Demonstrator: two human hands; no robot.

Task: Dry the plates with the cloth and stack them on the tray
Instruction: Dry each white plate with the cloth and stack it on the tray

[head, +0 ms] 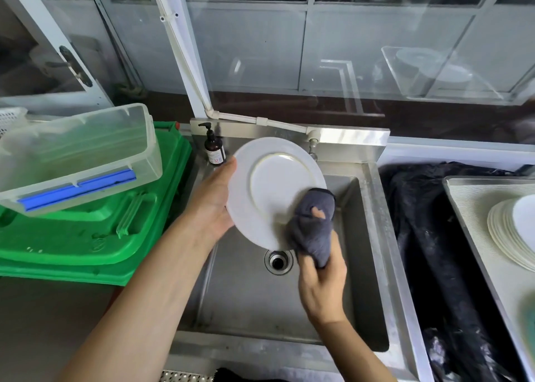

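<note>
A white plate (272, 184) is held tilted over the steel sink (373, 237), its underside with the foot ring facing me. My left hand (214, 205) grips its left rim. My right hand (321, 286) holds a dark grey cloth (312, 228) bunched against the plate's lower right edge; one fingertip shows through the folds. At the far right, a stack of white plates (512, 231) lies on a steel tray (474, 216).
A clear plastic tub (86, 155) with a blue strip rests on green crates (95, 237) at the left. A brown pump bottle (214, 147) stands behind the sink. Black plastic sheeting (428, 237) lies between sink and tray. The drain (278, 261) sits below the plate.
</note>
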